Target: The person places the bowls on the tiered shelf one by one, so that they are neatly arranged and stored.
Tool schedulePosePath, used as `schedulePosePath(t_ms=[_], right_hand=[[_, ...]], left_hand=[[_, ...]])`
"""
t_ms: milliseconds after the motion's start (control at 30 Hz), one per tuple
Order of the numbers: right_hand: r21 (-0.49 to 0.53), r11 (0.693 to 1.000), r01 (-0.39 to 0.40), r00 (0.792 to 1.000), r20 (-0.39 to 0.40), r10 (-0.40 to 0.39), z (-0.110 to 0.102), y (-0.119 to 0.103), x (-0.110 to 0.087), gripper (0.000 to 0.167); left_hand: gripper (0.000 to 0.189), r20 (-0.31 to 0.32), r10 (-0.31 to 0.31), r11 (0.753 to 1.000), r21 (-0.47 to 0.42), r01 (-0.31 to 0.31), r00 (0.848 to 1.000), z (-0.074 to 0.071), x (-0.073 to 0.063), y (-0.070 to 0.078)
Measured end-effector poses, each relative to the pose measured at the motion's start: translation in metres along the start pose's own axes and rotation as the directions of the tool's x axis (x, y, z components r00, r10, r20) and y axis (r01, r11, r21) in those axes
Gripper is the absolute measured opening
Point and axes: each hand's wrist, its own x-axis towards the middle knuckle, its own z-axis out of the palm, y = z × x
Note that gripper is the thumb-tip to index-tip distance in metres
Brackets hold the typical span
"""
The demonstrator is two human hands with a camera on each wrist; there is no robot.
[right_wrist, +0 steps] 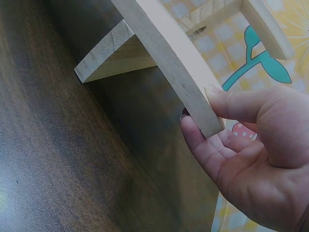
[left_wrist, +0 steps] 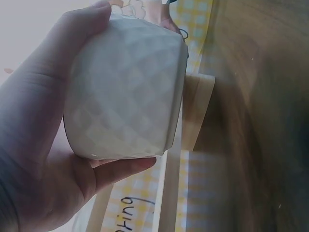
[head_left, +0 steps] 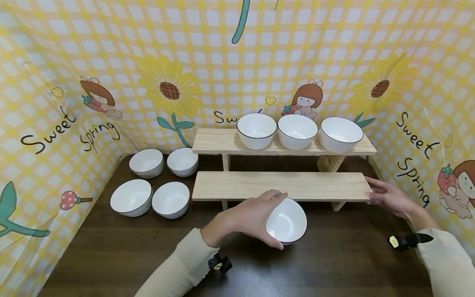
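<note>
My left hand (head_left: 256,216) grips a white bowl (head_left: 287,220) by its sides, in front of the lower shelf board; in the left wrist view the bowl (left_wrist: 128,87) shows a diamond-textured wall, with thumb and fingers on opposite sides. At the right end of the wooden two-tier shelf (head_left: 278,185), my right hand (head_left: 391,198) pinches the lower board's end. The right wrist view shows its thumb on top of the board (right_wrist: 174,72) and fingers beneath. Three white bowls, among them a left one (head_left: 257,130), stand in a row on the upper board.
Several more white bowls, one of them at the front left (head_left: 131,198), stand on the dark wooden table (head_left: 111,255) left of the shelf. A yellow checked cloth (head_left: 222,62) with printed flowers and figures hangs behind and at both sides.
</note>
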Motion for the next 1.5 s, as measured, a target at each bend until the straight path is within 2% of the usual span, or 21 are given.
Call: schedulePosePath(t_ms=[700, 1100, 1500], right_hand=[[0.012, 1.0, 0.002, 1.0, 0.009, -0.002, -0.001, 0.001, 0.004, 0.078], [0.024, 1.0, -0.01, 1.0, 0.005, 0.01, 0.001, 0.0, 0.001, 0.076], [0.031, 0.999, -0.013, 1.0, -0.003, 0.013, 0.0, 0.001, 0.001, 0.077]], left_hand=[[0.125, -0.065, -0.107, 0.992, -0.08, 0.101, 0.992, -0.036, -0.038, -0.03], [0.124, -0.145, -0.127, 0.99, -0.072, 0.118, 0.981, -0.064, -0.06, -0.04], [0.126, -0.173, -0.165, 0.986, -0.054, 0.158, 0.971, -0.095, -0.075, -0.053]])
